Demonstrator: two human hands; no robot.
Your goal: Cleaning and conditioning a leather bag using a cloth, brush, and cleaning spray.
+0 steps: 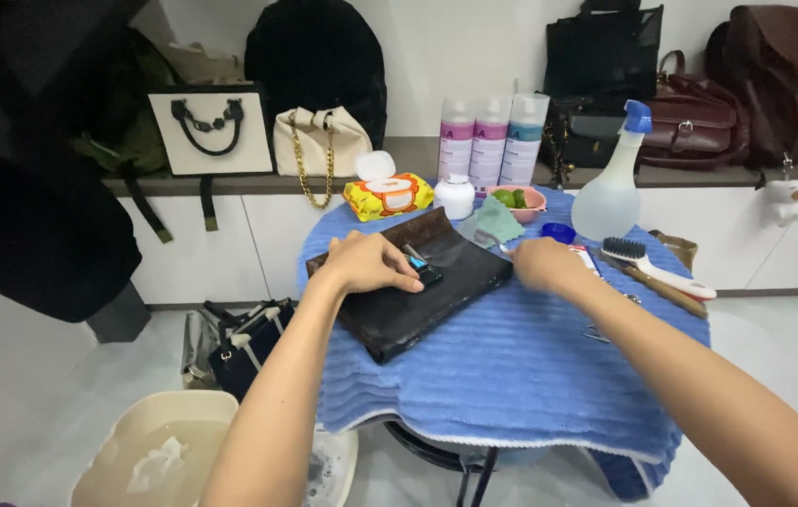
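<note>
On blue towel (pixel 512 376) | left hand (pixel 371 263) pressing dark clutch (pixel 455 282) | right hand (pixel 542 265) grip unclear

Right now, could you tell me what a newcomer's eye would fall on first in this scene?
First the blue towel draped over a small round table, with a dark flat pouch lying on it. The left hand rests on the pouch over a small dark tool, and the right hand sits beside its right corner. Behind them stand a spray bottle and three cans, with handbags lined along the shelf.
</note>
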